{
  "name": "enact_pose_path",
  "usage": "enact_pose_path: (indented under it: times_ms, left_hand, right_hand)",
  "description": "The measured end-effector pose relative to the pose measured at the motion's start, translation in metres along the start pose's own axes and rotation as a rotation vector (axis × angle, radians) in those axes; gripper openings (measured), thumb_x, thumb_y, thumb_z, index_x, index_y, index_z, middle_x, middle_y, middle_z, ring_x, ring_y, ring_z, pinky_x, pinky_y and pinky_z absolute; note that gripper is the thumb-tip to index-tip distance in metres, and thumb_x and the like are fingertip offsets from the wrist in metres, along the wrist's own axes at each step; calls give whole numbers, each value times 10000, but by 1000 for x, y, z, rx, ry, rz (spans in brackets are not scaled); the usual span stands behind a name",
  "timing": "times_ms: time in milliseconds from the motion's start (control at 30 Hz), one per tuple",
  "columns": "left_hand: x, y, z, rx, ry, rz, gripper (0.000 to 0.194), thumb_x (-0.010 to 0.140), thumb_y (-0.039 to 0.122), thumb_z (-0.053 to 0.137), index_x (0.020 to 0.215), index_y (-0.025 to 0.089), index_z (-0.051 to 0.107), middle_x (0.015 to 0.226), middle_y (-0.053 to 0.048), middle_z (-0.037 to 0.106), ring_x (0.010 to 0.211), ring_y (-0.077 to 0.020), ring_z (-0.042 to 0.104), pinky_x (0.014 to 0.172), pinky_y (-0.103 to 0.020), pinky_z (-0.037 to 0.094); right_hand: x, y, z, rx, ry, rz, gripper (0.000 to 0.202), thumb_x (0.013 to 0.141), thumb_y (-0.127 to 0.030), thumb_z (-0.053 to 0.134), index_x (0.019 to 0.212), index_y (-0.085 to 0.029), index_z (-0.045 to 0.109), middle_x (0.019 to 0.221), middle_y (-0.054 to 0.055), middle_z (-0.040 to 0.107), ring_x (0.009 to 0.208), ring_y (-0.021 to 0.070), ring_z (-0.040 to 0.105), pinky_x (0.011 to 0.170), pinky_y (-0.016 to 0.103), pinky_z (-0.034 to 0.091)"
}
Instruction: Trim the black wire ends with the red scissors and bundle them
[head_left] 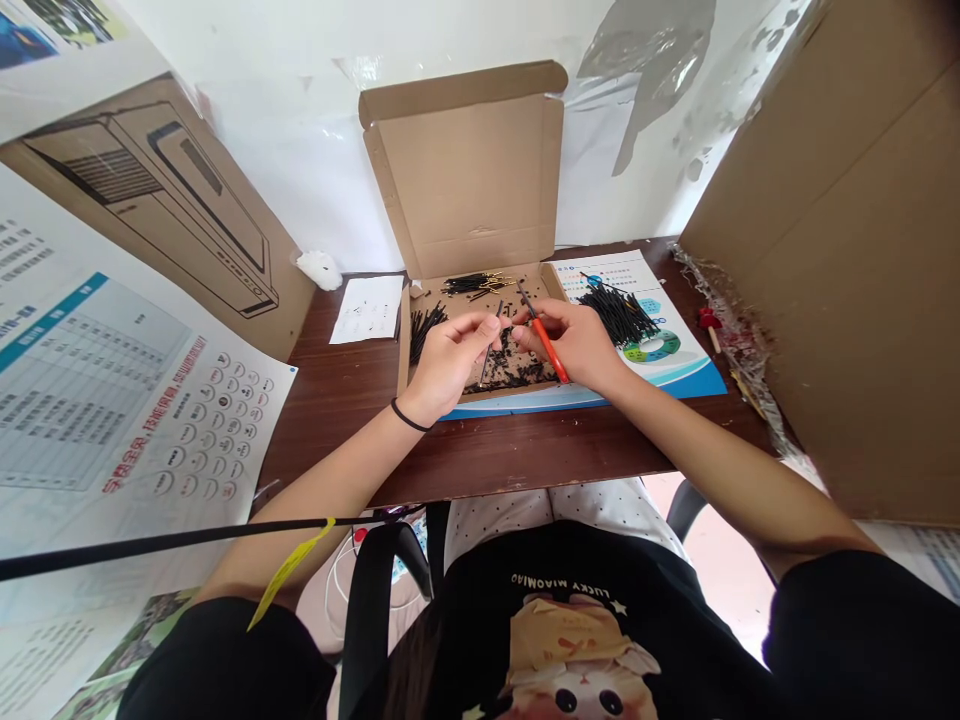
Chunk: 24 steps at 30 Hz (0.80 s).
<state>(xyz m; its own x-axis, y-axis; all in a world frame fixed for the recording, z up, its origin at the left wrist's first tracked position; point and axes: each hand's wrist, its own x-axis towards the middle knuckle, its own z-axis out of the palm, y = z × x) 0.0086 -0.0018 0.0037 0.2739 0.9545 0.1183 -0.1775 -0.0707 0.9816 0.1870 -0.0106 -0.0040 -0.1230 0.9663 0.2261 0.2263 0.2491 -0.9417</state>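
I see the left hand [450, 358] with thumb and forefinger pinched together on a thin black rod [486, 366], which slants down over the open cardboard box [469, 185]. The right hand [576, 345] is mostly closed around a red-handled tool [550, 350]; its dark tip is too small for me to identify. Gold-tipped black rods [474, 285] lie towards the box's rear edge, black scraps [517, 380] along its front edge, and another black bundle [619, 312] beyond its right edge on a printed sheet [694, 372].
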Motion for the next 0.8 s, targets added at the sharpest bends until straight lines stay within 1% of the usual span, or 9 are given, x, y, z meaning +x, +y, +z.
enact_pose_path:
  times_ms: [100,200,267,333,400,467,533,700,800]
  left_hand:
    - [0,-2,0,-24,-27,-22,297,714,466,803,802,185,755,665,-7,645,610,-68,534,538,-199,376]
    - [0,-4,1,-31,-35,-19,313,704,475,809,814,186,759,721,-25,685,673,-89,574,588,-210,414]
    - [1,-7,2,-54,-14,-3,320,693,483,815,808,190,760,773,-27,703,717,-94,587,640,-218,444]
    - [1,-9,3,-90,-7,3,324,686,492,817,816,200,766,834,-24,717,732,-91,586,686,-229,468]
    - [1,-12,3,-110,-28,-10,333,696,499,807,864,214,773,890,-25,727,708,-88,579,692,-246,486]
    - [2,-14,3,-100,-48,-29,330,715,496,794,886,214,776,902,-33,731,689,-91,578,686,-259,498]
    - [2,-14,2,-87,-38,-24,305,716,476,801,862,209,776,885,-34,728,700,-95,588,693,-260,505]
    - [3,-9,-2,-67,95,10,298,660,433,850,841,207,776,935,-38,730,756,-90,607,692,-220,500]
    - [2,-5,-3,-54,94,-6,322,658,448,848,847,198,777,904,-43,729,715,-83,595,644,-213,488]
  right_hand:
    - [1,-3,0,110,13,22,341,672,-439,807,869,-201,666,680,-11,658,655,140,616,631,287,474]
    - [0,-7,0,269,17,106,383,630,-457,836,853,-212,643,680,-28,637,575,100,547,554,263,449]
    - [-2,-9,3,385,-18,164,409,615,-463,846,855,-214,629,682,-37,618,559,86,521,534,256,447]
    - [-4,-10,8,492,-77,196,431,594,-440,866,866,-210,623,733,-33,625,617,90,557,589,261,484]
    - [-6,-11,13,580,-122,228,458,561,-396,893,880,-207,624,796,-25,635,688,99,599,661,269,514]
    - [-7,-10,18,646,-141,273,473,547,-360,907,897,-208,627,798,-32,627,673,94,604,657,266,517]
    - [-8,-8,20,689,-136,303,459,563,-345,905,900,-210,624,751,-47,609,609,78,580,605,251,503]
    - [-9,-6,21,680,-128,294,364,669,-389,852,836,-197,591,667,-41,637,517,57,528,529,221,473]
    - [-12,-7,21,645,-163,258,338,711,-409,820,832,-195,588,597,-47,636,451,61,514,454,212,441]
